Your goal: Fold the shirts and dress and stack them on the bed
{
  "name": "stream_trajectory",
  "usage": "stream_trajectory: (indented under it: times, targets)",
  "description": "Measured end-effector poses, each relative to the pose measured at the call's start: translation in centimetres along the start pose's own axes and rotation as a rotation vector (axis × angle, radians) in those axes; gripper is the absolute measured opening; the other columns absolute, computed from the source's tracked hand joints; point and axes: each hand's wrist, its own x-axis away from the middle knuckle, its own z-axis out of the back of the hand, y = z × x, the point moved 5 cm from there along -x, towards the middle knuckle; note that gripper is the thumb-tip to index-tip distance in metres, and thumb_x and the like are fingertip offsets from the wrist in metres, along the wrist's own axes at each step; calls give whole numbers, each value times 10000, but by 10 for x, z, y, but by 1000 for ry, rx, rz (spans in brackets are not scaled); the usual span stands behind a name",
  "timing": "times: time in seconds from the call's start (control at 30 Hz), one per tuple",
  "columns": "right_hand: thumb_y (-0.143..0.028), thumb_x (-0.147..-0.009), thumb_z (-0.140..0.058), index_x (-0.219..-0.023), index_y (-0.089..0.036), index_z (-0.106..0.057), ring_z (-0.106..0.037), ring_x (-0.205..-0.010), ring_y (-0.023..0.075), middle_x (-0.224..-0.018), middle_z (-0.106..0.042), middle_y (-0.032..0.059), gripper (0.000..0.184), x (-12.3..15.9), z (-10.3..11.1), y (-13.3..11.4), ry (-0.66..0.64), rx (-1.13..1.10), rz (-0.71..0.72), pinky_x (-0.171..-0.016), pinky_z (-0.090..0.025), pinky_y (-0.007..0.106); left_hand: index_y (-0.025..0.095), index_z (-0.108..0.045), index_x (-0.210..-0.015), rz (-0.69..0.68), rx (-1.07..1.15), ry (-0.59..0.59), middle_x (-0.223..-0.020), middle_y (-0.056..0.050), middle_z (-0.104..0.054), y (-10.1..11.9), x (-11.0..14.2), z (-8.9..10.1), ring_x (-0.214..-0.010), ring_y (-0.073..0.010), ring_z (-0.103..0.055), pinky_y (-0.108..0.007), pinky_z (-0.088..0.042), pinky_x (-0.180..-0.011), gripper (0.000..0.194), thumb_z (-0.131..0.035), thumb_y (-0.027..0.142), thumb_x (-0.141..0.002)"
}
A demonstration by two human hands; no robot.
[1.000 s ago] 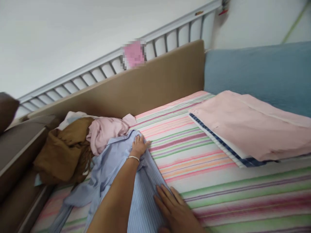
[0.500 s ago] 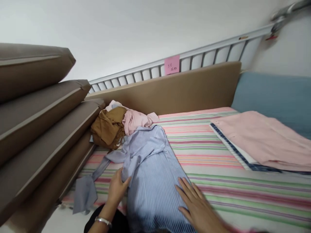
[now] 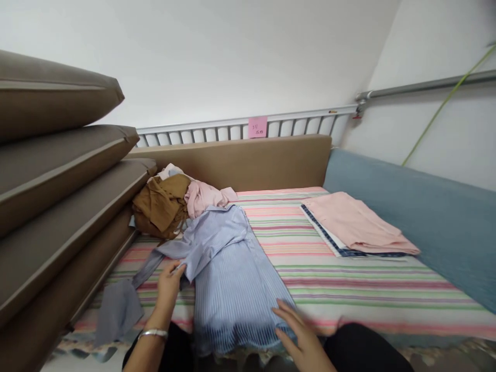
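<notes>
A light blue striped shirt (image 3: 232,279) lies lengthwise on the striped mattress (image 3: 349,289), its collar toward the far end. My left hand (image 3: 168,281) pinches the shirt's left edge near the sleeve, which trails off toward the lower left. My right hand (image 3: 296,330) rests with fingers spread flat on the shirt's lower right hem. A bracelet sits on my left wrist.
A heap of unfolded clothes, brown (image 3: 160,204) and pink (image 3: 205,196), lies at the far left. Folded pink and blue-checked garments (image 3: 356,227) are stacked at the right. Brown cushions (image 3: 58,196) are piled on the left. A tan headboard (image 3: 263,163) and blue padding (image 3: 426,217) border the bed.
The camera has pulled back and levelled. My left hand came back from the collar to the shirt's left edge and took hold of it. My right hand slid down to the hem.
</notes>
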Motion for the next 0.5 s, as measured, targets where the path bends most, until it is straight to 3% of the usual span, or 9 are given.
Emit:
stream_trajectory:
  times: [0.17, 0.27, 0.37, 0.43, 0.5]
  targets:
    - [-510, -770, -505, -1103, -179, -612, -620, -976, 247, -1050, -664, 114, 481, -41, -40, -33, -133, -516, -317, -826, -505, 396, 175, -630, -841, 98, 303, -19, -748, -6, -633, 32, 6, -9, -654, -137, -570, -255, -452, -609, 400, -668, 497, -607]
    - [-551, -719, -571, -1083, -162, -601, -604, -1012, 256, -1128, -621, 137, 533, -51, -57, -51, -187, -776, -468, -821, -493, 380, 191, -615, -850, 123, 403, -19, -768, 7, -634, 47, 13, -18, -666, -132, -580, -252, -458, -617, 405, -680, 501, -599]
    - [-579, -753, -548, -1099, -168, -582, -597, -1040, 252, -1196, -578, 167, 538, -61, -58, -63, -176, -1042, -547, -832, -480, 365, 198, -626, -875, 98, 376, -37, -837, -13, -653, 59, 28, -38, -773, -160, -602, -293, -473, -726, 342, -679, 442, -642]
    - [-627, -786, -467, -1141, -188, -549, -603, -1029, 244, -1170, -593, 158, 571, -70, -55, -66, -167, -1226, -594, -810, -491, 380, 207, -652, -882, -9, 270, -147, -977, -50, -664, 70, 46, -59, -943, -200, -591, -351, -439, -879, 266, -648, 398, -697]
    - [-669, -795, -392, -1139, -198, -537, -633, -947, 228, -1057, -644, 122, 601, -80, -51, -67, -174, -1355, -636, -765, -508, 391, 233, -686, -871, -171, 118, -403, -1086, -66, -653, 81, 71, -88, -1061, -233, -552, -397, -370, -986, 198, -617, 364, -739]
